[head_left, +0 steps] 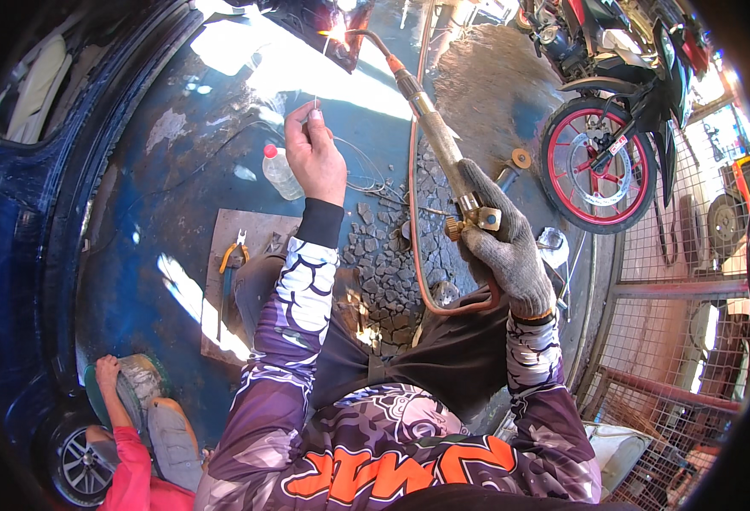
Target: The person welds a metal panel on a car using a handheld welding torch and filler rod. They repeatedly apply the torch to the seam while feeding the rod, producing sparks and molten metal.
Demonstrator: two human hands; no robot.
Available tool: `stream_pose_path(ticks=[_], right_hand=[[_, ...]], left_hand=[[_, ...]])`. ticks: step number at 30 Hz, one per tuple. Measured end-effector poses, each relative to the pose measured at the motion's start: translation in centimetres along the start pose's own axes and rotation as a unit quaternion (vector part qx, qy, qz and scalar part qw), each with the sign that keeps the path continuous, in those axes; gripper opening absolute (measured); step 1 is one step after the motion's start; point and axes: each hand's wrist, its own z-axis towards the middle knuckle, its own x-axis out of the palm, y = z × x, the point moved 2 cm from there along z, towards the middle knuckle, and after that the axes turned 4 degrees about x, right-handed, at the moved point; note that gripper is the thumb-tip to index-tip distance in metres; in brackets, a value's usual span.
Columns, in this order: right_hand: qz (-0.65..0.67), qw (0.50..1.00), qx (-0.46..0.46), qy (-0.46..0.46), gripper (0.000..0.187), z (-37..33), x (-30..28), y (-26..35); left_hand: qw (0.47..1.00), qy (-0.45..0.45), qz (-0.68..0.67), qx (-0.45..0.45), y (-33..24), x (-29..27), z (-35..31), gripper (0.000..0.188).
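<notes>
Bare fingers of my left hand [314,157] pinch a thin filler rod [316,100]. The rod runs upward toward a bright flame [337,36]. My right hand [504,243], in a grey knit glove, is wrapped round the handle of a brass gas welding torch [439,132], close to its valve knobs [455,226]. The torch's bent tip [370,36] points left, and its flame plays on a dark metal piece [347,53] at the top. Glare hides where rod and metal meet. A reddish hose [414,247] loops below the torch.
A clear bottle with a red cap [282,175] stands beyond my left forearm. Orange-handled pliers [235,251] lie on a board [217,294]. To the left is a dark blue car [17,247]; right, a motorcycle [601,162] and mesh fence [673,341]. Another person's red sleeve [132,464] shows lower left.
</notes>
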Motion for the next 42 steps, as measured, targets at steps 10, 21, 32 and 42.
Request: stream_pose_path(ticks=[10, 21, 32, 42], right_hand=[[0.000, 1.000, -0.002, -0.001, 0.083, 0.19, -0.09, -0.03], [-0.022, 1.000, 0.003, -0.004, 0.085, 0.10, -0.19, -0.14], [-0.020, 1.000, 0.008, -0.007, 0.086, -0.12, -0.21, -0.10], [-0.009, 1.000, -0.002, -0.001, 0.084, -0.10, 0.04, -0.10]], left_hand=[[1.000, 0.006, -0.015, 0.005, 0.10, -0.18, -0.08, 0.018], [1.000, 0.005, -0.016, 0.001, -0.03, -0.20, -0.12, 0.017], [1.000, 0.007, -0.007, -0.004, -0.06, -0.05, -0.19, 0.017], [1.000, 0.003, 0.002, -0.006, -0.02, -0.08, -0.09, 0.017]])
